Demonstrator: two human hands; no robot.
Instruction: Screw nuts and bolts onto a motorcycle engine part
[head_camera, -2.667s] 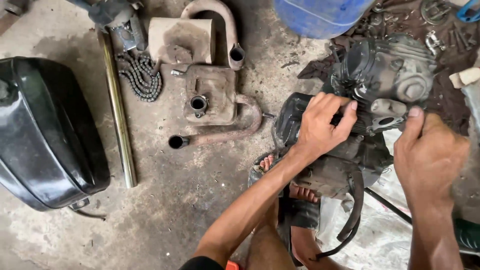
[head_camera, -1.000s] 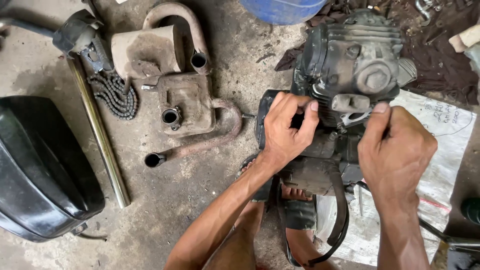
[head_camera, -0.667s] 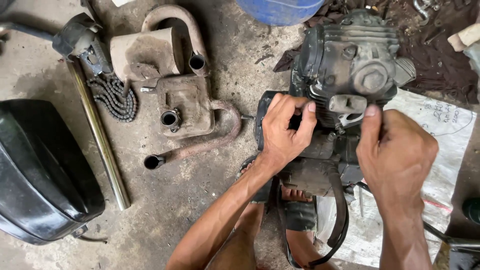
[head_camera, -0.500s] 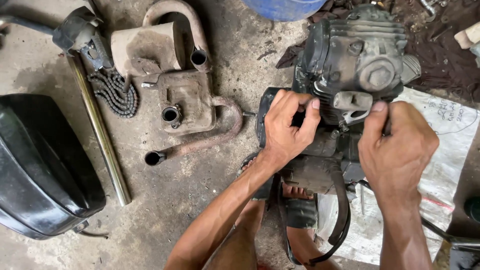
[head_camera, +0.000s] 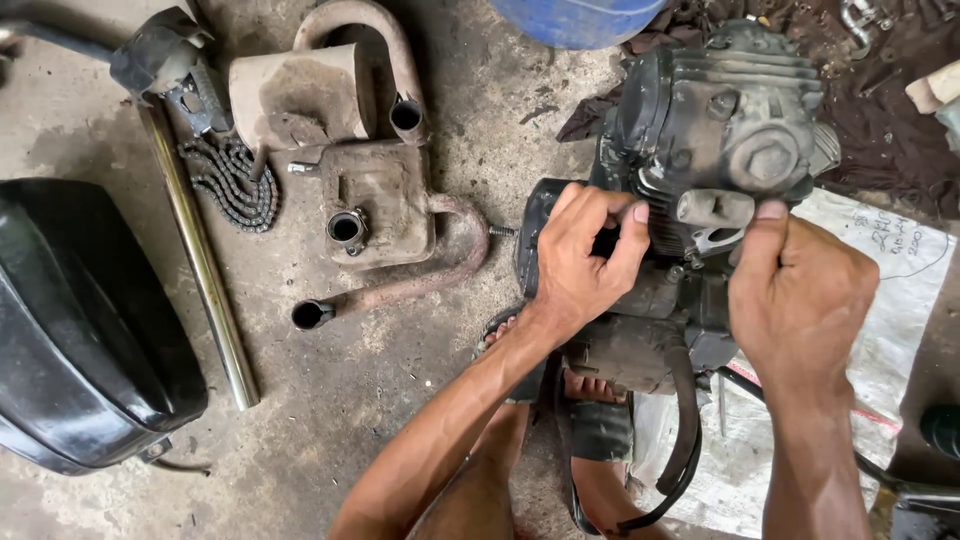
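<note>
**Engine could tip toward your feet**

Little has shifted since a moment ago. Your left hand clamps the engine side; your right hand presses its front, fingers closed. Greasy metal may slip onto your sandalled foot. Beyond lie the rusty exhaust pipe and chain.

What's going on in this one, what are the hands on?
A person crouches over a grimy motorcycle engine on a concrete floor. The left hand grips its left side; the right hand holds its lower right, thumb up against a stub. To the left lie rusty exhaust parts, a chain, a metal tube and a black fuel tank.
</note>
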